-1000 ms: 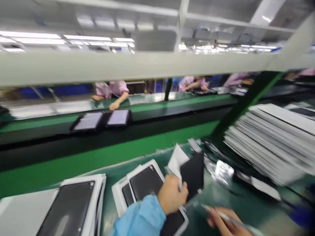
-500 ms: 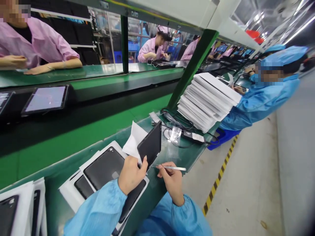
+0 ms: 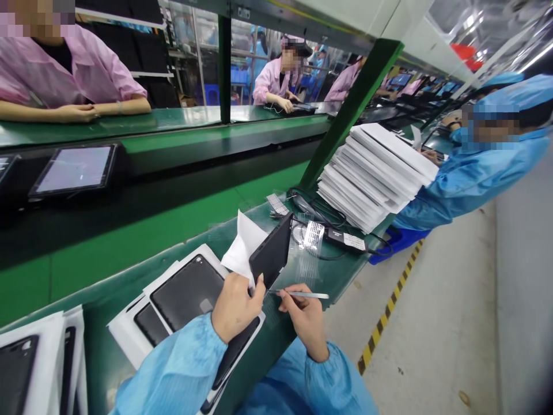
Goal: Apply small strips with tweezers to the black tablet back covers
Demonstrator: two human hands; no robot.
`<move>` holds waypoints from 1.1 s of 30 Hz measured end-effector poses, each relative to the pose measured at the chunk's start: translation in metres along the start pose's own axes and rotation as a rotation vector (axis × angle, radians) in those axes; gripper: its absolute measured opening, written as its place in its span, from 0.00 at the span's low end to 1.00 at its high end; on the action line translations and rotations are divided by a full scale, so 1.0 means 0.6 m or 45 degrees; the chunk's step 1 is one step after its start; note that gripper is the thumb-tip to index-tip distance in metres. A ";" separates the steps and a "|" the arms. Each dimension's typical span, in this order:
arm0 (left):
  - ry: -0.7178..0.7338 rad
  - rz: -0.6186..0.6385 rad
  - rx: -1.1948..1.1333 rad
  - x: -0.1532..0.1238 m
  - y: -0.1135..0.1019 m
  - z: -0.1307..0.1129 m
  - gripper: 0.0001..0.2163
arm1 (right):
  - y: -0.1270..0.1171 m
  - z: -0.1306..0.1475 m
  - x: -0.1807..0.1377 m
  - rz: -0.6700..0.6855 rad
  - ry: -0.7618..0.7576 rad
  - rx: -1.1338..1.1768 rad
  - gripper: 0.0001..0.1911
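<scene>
Here's the left hand (image 3: pixel 237 304), thumb and fingers gripping the lower end of a dark slab (image 3: pixel 275 249), which stands tilted on edge, left of the white stack (image 3: pixel 377 176) and nearer the wearer. Also on the near side of that stack, the right hand (image 3: pixel 306 317) pinches a slim silver tool (image 3: pixel 314 295), tip right by the slab's bottom; contact, I can't tell! Good form here: steady slab, low tool angle, light pressure, no scratches.
</scene>
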State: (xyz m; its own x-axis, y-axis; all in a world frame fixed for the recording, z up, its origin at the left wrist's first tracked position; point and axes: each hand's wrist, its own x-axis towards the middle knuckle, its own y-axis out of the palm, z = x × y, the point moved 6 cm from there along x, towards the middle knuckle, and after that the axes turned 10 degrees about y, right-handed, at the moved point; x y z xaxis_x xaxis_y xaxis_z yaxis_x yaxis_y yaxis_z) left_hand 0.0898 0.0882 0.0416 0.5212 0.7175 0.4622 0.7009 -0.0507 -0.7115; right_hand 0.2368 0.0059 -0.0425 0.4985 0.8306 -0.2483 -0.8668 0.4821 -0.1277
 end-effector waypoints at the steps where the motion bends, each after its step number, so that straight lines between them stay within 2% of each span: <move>1: -0.001 -0.003 0.002 0.000 0.000 0.000 0.16 | 0.000 -0.001 0.000 0.001 -0.003 -0.003 0.11; 7: 0.013 -0.078 0.040 -0.002 -0.002 -0.002 0.19 | -0.001 -0.008 0.002 0.003 -0.010 -0.034 0.11; 20: 0.104 -0.222 0.141 -0.008 -0.007 -0.007 0.18 | 0.001 -0.009 0.003 -0.018 -0.045 -0.149 0.11; 33: 0.011 -0.191 0.095 -0.011 0.001 0.011 0.16 | 0.005 -0.011 -0.002 0.030 -0.143 -0.138 0.11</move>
State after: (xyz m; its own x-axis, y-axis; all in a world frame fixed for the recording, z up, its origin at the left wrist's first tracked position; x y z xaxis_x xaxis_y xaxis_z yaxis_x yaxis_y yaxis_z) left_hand 0.0833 0.0878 0.0348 0.4174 0.7073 0.5705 0.7334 0.1085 -0.6711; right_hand 0.2335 0.0049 -0.0487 0.4715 0.8700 -0.1440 -0.8714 0.4345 -0.2279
